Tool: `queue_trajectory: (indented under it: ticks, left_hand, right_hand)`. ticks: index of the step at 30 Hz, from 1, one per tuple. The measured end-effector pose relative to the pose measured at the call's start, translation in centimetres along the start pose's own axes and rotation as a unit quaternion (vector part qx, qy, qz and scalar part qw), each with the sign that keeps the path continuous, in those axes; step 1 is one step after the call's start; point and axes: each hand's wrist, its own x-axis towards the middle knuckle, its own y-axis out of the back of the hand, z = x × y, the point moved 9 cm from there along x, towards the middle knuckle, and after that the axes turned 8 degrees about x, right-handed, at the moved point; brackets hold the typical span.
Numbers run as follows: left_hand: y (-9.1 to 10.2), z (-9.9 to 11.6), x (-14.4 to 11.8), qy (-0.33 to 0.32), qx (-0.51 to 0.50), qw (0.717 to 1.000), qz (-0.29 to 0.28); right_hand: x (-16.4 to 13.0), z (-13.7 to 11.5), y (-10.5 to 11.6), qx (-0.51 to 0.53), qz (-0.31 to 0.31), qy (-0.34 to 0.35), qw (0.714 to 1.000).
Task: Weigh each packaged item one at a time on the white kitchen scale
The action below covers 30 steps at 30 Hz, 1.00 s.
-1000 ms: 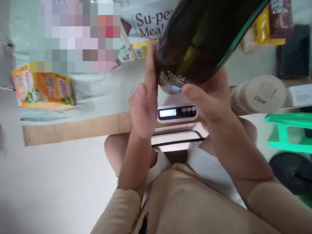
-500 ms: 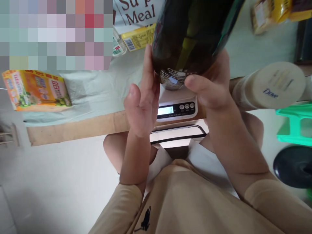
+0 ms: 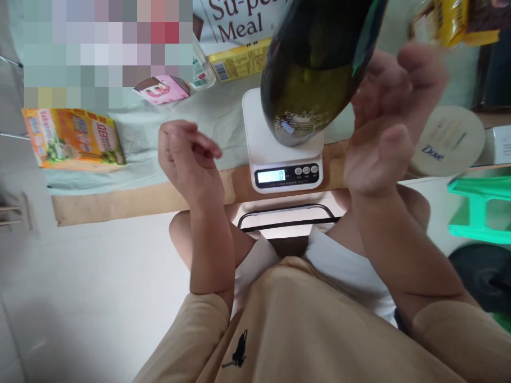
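Note:
A dark green glass bottle (image 3: pixel 311 80) stands on a white kitchen scale (image 3: pixel 255 122), its top cut off by the upper frame edge. Printed text shows near the bottle's base, and the scale's lit display (image 3: pixel 271 176) reads 0. To the left of the scale, my left hand (image 3: pixel 189 159) is off the bottle, its fingers loosely curled around nothing. My right hand (image 3: pixel 389 122) is open at the bottle's right side, fingers spread and slightly blurred; whether a fingertip touches the glass I cannot tell.
An orange box (image 3: pixel 75 138) sits at the table's left. Behind the scale are a yellow package (image 3: pixel 239 61), a clear container (image 3: pixel 203 72) and a white "Meal" package (image 3: pixel 239 21). A Dove tub (image 3: pixel 447 141) stands right, near a green stool (image 3: pixel 477 210). Part of the upper left is pixelated.
Both hands have let go of the bottle and moved apart, left hand leftward, right hand rightward. The bottle now rests on the scale, and more of the scale shows.

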Motion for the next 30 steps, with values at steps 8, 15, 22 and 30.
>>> queue_trajectory:
  ticks: [8,15,22,30]
  left_hand:
    - [1.0,-0.9,-0.4,-0.037,0.091,0.995,-0.021]
    - [0.7,-1.7,-0.7,-0.013,0.123,0.991,-0.060]
    - [0.9,-2.6,-0.7,-0.017,0.235,0.969,-0.079]
    - [0.3,-3.3,-1.8,0.028,0.247,0.960,-0.129]
  right_hand:
    - [-2.2,-2.0,-0.2,-0.054,0.058,0.107,0.991]
    - [-2.1,-1.2,0.0,-0.045,0.078,0.086,0.992]
    - [-2.1,-1.4,-0.7,-0.049,0.078,0.060,0.994]
    - [-2.7,-3.2,-0.9,-0.082,0.092,0.062,0.990]
